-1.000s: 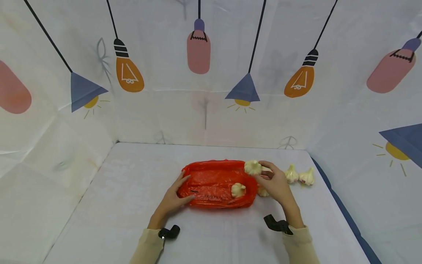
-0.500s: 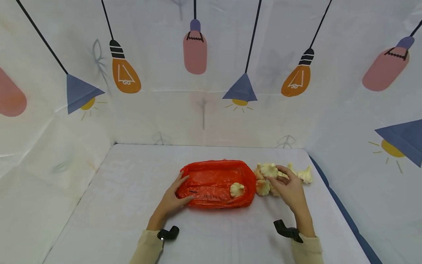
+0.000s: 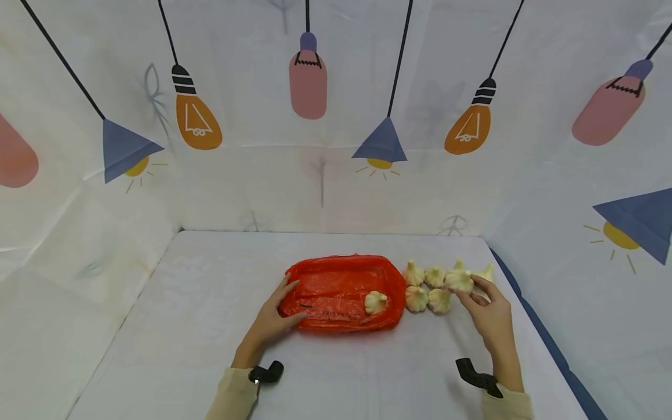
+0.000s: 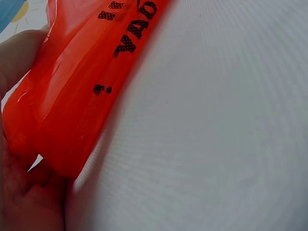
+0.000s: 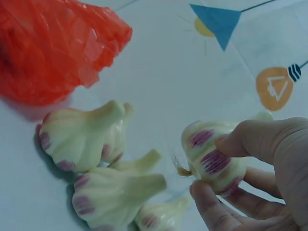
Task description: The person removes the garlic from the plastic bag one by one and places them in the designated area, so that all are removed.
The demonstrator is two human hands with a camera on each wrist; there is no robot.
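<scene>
A red plastic bag (image 3: 336, 280) with black print lies spread open like a tray on the white table. My left hand (image 3: 270, 318) holds its left end, thumb at the front and fingers toward the back. One garlic bulb (image 3: 375, 302) sits inside, near the bag's right end. To the right, my right hand (image 3: 490, 312) pinches another garlic bulb (image 5: 214, 154) between thumb and fingertips, its purple-streaked side and root tuft showing in the right wrist view. Just left of that hand are several more garlic bulbs (image 3: 416, 298), in two short rows beside the bag.
Behind my right fingers a pale garlic bulb (image 3: 488, 272) is partly hidden. The white table (image 3: 336, 373) ends on the right at a dark blue edge (image 3: 546, 332). White sheets printed with lamps (image 3: 380, 140) and bulbs enclose the back and sides.
My right hand has moved right with its garlic bulb, from the bag's right rim to over the far end of the bulb rows. My left hand stays on the bag.
</scene>
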